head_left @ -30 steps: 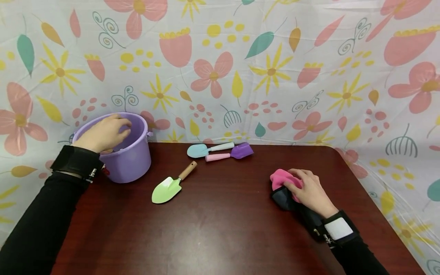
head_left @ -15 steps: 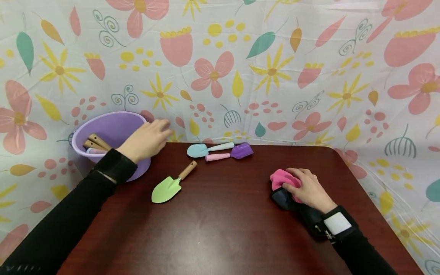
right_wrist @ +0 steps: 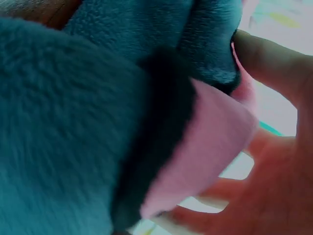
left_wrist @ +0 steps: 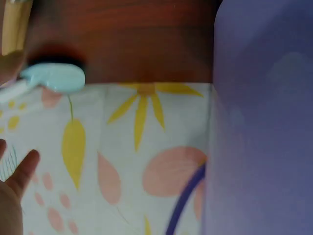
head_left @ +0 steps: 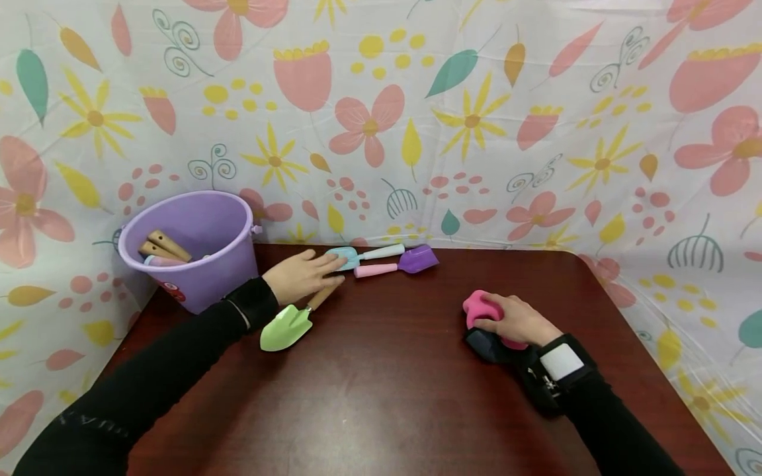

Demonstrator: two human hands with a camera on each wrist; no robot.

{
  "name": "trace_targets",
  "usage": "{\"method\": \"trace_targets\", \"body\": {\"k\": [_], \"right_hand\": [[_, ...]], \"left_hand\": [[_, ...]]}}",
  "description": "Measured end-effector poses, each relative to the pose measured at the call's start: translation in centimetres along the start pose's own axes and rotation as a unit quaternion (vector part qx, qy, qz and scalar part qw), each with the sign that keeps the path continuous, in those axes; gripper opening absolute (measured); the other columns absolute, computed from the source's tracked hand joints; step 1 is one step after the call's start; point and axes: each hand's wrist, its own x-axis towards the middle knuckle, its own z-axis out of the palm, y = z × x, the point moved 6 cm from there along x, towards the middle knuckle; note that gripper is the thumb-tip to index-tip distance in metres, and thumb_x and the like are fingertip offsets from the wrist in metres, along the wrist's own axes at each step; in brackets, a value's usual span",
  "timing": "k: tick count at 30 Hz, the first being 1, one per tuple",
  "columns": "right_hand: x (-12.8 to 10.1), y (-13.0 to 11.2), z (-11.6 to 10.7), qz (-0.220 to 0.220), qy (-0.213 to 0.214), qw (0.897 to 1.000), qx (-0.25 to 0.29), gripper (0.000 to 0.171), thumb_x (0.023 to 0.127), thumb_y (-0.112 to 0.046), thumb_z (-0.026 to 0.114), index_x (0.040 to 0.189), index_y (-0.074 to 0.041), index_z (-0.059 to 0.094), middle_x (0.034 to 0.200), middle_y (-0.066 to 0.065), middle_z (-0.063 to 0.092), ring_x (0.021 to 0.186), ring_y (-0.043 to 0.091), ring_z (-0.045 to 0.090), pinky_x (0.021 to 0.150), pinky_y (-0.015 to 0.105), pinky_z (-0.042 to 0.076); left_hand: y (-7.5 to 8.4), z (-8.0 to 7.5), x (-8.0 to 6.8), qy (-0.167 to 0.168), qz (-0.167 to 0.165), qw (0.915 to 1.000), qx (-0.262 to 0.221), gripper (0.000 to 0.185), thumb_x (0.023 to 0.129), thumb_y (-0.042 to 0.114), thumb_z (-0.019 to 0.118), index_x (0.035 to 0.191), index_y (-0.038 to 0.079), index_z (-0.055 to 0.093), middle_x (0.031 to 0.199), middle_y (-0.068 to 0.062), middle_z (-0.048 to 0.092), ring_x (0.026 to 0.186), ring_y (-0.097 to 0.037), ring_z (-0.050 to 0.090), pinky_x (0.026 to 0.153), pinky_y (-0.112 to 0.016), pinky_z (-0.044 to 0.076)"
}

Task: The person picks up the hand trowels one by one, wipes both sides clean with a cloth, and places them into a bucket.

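Reaching past the bucket, my left hand point(head_left: 300, 274) is over the light-blue-bladed trowel point(head_left: 383, 252), its fingertips at the blade. In the left wrist view the fingers are spread, with that blade point(left_wrist: 58, 77) beside them. Below this hand lies a green trowel point(head_left: 286, 328), whose wooden handle runs up under the fingers. At the right, my right hand point(head_left: 518, 320) grips a pink and dark fleece cloth point(head_left: 481, 305). The right wrist view shows the thumb and fingers around its pink part point(right_wrist: 210, 137); its overall shape is bunched up.
A purple bucket point(head_left: 238, 271) stands at the table's back left, several handles point(head_left: 163, 246) showing inside. A purple shovel point(head_left: 419, 259) with a pink handle lies right of the light-blue trowel. Behind the brown table point(head_left: 381, 370) hangs a flowered curtain point(head_left: 369, 192).
My left hand has come out of the bucket and moved right to the light-blue trowel. My right hand stays on the cloth and has shifted slightly left.
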Motion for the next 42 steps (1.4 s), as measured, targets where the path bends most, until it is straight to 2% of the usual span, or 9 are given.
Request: {"method": "trace_targets", "body": {"k": [6,10,14,20,26,31,35,38,42], "right_hand": [[0.9,-0.4,0.6,0.005,-0.002,0.999,-0.032,0.073,0.084,-0.034,0.075,0.142,-0.003,0.044,0.122,0.033,0.051,0.107,0.049,0.049,0.086,0.063,0.042],[1.3,-0.7,0.8,0.017,-0.01,0.999,-0.046,0.071,0.082,-0.027,0.075,0.141,-0.003,0.045,0.123,0.035,0.049,0.106,0.057,0.047,0.085,0.066,0.041],[1.3,-0.8,0.8,0.028,-0.013,0.998,-0.053,0.07,0.081,-0.022,0.074,0.141,-0.003,0.045,0.122,0.034,0.049,0.106,0.055,0.048,0.086,0.063,0.041],[1.4,-0.9,0.9,0.028,-0.012,0.999,-0.046,0.064,0.08,-0.017,0.074,0.136,-0.001,0.048,0.119,0.033,0.05,0.103,0.045,0.051,0.085,0.057,0.043],[1.6,-0.5,0.7,-0.004,0.001,1.0,-0.028,0.057,0.08,-0.009,0.071,0.133,-0.001,0.051,0.118,0.029,0.055,0.102,0.04,0.052,0.083,0.054,0.044],[1.2,-0.7,-0.7,-0.047,0.044,0.998,0.013,0.049,0.082,-0.004,0.068,0.129,-0.001,0.054,0.118,0.027,0.058,0.098,0.038,0.054,0.081,0.051,0.044],[0.4,-1.3,-3.0,-0.063,0.106,0.99,0.062,0.049,0.087,-0.004,0.066,0.134,-0.005,0.052,0.121,0.026,0.056,0.097,0.037,0.053,0.079,0.049,0.042],[-0.5,-2.0,-4.8,-0.069,0.154,0.981,0.093,0.05,0.089,-0.004,0.064,0.137,-0.008,0.05,0.119,0.024,0.055,0.092,0.035,0.051,0.075,0.046,0.039],[-1.6,-3.5,-6.4,-0.074,0.211,0.968,0.117,0.049,0.089,-0.004,0.061,0.137,-0.01,0.053,0.119,0.022,0.057,0.089,0.033,0.051,0.073,0.044,0.04]], "left_hand": [[2.4,1.7,0.5,0.03,0.059,0.9955,0.068,0.047,0.084,0.03,0.073,0.131,0.026,0.063,0.145,-0.005,0.049,0.133,-0.019,0.044,0.085,-0.036,0.04],[3.5,2.7,0.2,0.03,0.089,0.9919,0.086,0.039,0.086,0.025,0.072,0.124,0.026,0.063,0.138,-0.004,0.053,0.129,-0.021,0.046,0.085,-0.037,0.041],[4.1,3.2,0.0,0.012,0.093,0.9908,0.098,0.03,0.086,0.024,0.073,0.115,0.028,0.065,0.14,-0.004,0.051,0.131,-0.022,0.044,0.087,-0.039,0.041],[4.1,3.6,-1.0,-0.013,0.075,0.9903,0.117,0.022,0.093,0.036,0.064,0.114,0.028,0.063,0.136,-0.002,0.054,0.13,-0.021,0.046,0.09,-0.039,0.04],[3.8,3.3,-2.0,0.029,0.008,0.9989,0.035,0.022,0.094,0.039,0.054,0.098,0.017,0.058,0.107,-0.005,0.061,0.102,-0.024,0.058,0.079,-0.037,0.044],[3.0,2.5,-2.4,0.053,-0.071,0.9945,-0.056,0.014,0.096,0.024,0.057,0.096,0.011,0.054,0.088,-0.006,0.058,0.084,-0.026,0.057,0.075,-0.039,0.045],[2.5,1.1,-1.9,0.112,-0.134,0.9782,-0.112,0.018,0.096,0.022,0.062,0.093,0.007,0.052,0.076,-0.007,0.055,0.07,-0.026,0.058,0.061,-0.035,0.047],[2.2,0.1,-1.0,0.16,-0.177,0.9621,-0.132,0.025,0.094,0.024,0.067,0.089,0.007,0.05,0.065,-0.006,0.049,0.055,-0.023,0.053,0.044,-0.031,0.041],[2.0,-0.2,0.4,0.174,-0.233,0.9422,-0.166,0.028,0.091,0.024,0.072,0.09,0.007,0.05,0.06,-0.004,0.049,0.045,-0.023,0.051,0.038,-0.032,0.038]]}}
